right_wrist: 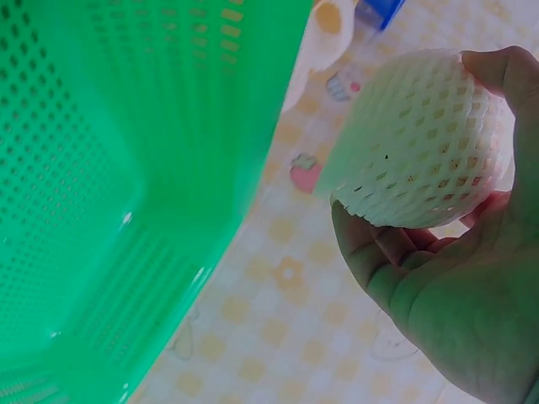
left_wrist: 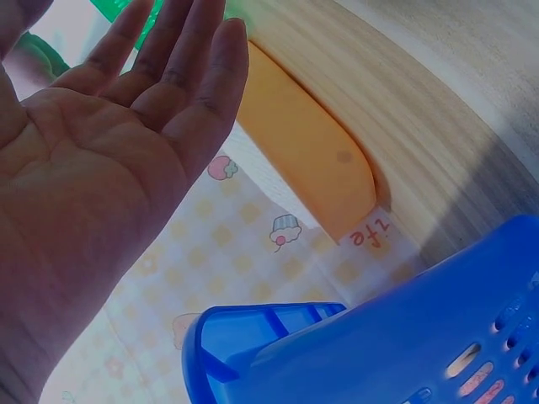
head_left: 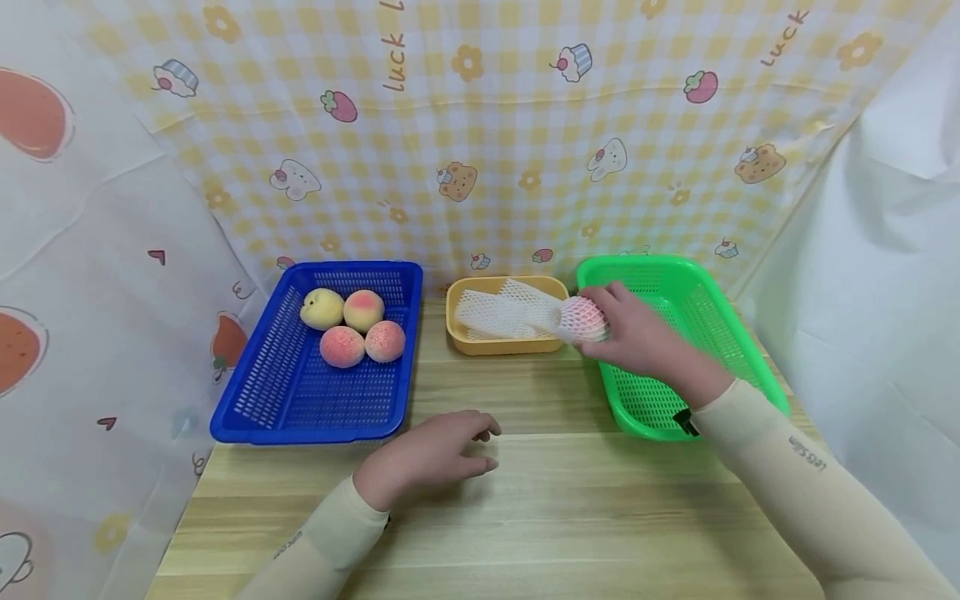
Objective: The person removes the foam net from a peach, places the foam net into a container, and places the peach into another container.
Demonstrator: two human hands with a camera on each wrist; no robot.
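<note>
My right hand (head_left: pixel 637 329) grips a peach in a white foam net sleeve (head_left: pixel 583 319), between the small yellow tray and the green basket. Thumb and fingers curl round the netted peach (right_wrist: pixel 429 139) in the right wrist view. Over the wood table, right of the blue basket's near corner, my left hand (head_left: pixel 442 450) hangs with loosely bent fingers and nothing in them; its palm (left_wrist: pixel 93 185) faces the left wrist camera. White foam net sleeves (head_left: pixel 498 312) lie in the yellow tray (head_left: pixel 510 347). Several bare peaches (head_left: pixel 342 346) sit in the blue basket (head_left: pixel 315 421).
The green basket (head_left: pixel 630 417) stands at the right, under my right forearm. A checked cloth (head_left: pixel 495 133) hangs behind the baskets, with white cloth (head_left: pixel 900 333) along the right side. Bare wood tabletop (head_left: pixel 555 508) extends in front of the yellow tray.
</note>
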